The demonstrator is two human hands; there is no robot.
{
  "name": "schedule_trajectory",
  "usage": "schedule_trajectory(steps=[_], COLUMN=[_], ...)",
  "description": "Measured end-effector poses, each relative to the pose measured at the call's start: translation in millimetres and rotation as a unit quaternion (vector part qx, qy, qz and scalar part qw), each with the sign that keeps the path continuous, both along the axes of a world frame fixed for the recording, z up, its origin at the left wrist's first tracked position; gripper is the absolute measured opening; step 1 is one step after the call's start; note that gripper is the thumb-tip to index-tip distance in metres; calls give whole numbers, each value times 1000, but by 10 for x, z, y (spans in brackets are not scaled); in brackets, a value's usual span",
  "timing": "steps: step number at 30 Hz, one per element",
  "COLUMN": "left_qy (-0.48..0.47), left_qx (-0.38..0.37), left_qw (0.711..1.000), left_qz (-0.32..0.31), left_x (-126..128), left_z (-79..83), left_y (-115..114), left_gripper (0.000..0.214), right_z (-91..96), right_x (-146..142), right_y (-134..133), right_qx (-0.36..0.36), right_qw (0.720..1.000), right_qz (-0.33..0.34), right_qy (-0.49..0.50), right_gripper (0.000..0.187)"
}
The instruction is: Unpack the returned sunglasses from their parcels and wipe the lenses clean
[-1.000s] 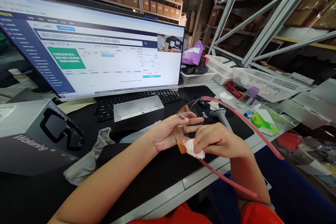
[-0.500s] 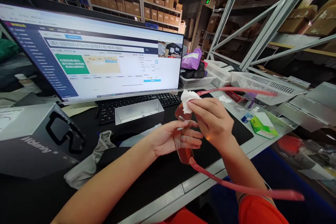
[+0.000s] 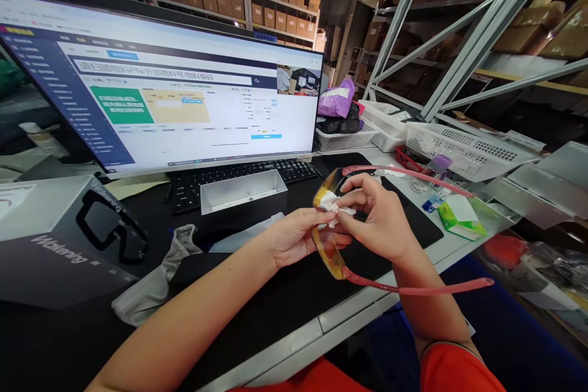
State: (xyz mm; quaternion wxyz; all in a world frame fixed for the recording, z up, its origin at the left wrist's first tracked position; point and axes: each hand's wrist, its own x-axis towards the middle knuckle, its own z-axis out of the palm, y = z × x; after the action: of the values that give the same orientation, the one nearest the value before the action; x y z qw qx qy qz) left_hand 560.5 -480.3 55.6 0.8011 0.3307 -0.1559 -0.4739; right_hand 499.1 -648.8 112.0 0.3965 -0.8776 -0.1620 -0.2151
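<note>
A pair of glasses [image 3: 331,257] with an orange-yellow lens and long pink arms hangs above the black desk mat [image 3: 257,300]. My left hand [image 3: 294,236] grips the lens from the left, fingers curled round it. My right hand [image 3: 379,220] pinches a small white wipe [image 3: 329,202] against the upper part of the lens. One pink arm reaches right past my right wrist, the other points toward the baskets.
A wide monitor [image 3: 174,104] and black keyboard [image 3: 239,174] stand behind my hands. A grey glasses box [image 3: 59,239] and a grey cloth [image 3: 156,282] lie at left. White baskets [image 3: 463,144], a purple bag [image 3: 337,98] and small items fill the right side.
The glasses have been turned, so the arms now lie lower and flatter. My right hand with the wipe has come down from the lens's top edge to its middle.
</note>
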Motion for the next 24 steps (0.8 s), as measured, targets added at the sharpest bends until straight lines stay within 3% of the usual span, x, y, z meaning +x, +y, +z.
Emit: schedule_trajectory(steps=[4, 10, 14, 20, 24], left_qy=[-12, -25, -21, -19, -50], left_qx=[21, 38, 47, 14, 1], left_qw=[1000, 998, 997, 996, 994], left_qz=[9, 49, 61, 89, 93], left_x=[-20, -57, -69, -24, -15], left_z=[-27, 2, -6, 49, 153], left_y=[-20, -7, -37, -24, 77], left_gripper=[37, 37, 40, 47, 42], right_z=[-12, -83, -106, -108, -132], right_x=[-48, -82, -131, -158, -83], right_y=[-1, 6, -8, -52, -481], right_qx=[14, 162, 178, 177, 155], right_qw=[999, 973, 968, 935, 924], right_qz=[-9, 13, 7, 120, 203], right_qy=[40, 164, 177, 282, 285], right_gripper=[35, 29, 27, 26, 25])
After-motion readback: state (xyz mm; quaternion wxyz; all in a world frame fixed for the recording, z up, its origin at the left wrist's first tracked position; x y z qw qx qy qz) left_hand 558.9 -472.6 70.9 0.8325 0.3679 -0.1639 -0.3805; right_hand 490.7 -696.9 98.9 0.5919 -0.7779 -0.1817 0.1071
